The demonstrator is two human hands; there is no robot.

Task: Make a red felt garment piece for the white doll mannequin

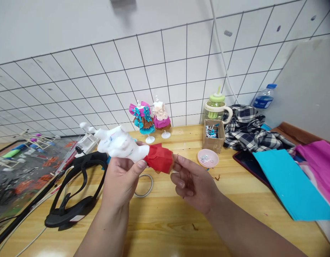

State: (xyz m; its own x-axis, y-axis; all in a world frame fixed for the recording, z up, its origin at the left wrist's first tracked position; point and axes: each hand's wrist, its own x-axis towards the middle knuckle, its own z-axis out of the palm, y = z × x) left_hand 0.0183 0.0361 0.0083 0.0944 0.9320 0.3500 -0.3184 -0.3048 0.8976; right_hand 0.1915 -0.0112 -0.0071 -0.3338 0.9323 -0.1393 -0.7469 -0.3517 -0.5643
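A small white dress form lies tilted on its side in the air above the table, its neck end toward the left. Around its lower part is a red paper skirt with a brown layer showing at the hem. My left hand is wrapped round the form near the waist, thumb on top by the skirt's upper edge. At the hem, my right hand pinches the skirt's edge between thumb and fingers. Two dressed mini forms, one in blue and magenta, one in cream and magenta, stand behind.
On the wooden table lie a black head strap at left and a metal ring. Rightward are a pink dish, a cardboard box, a green-lidded cup, plaid cloth, blue paper and magenta paper.
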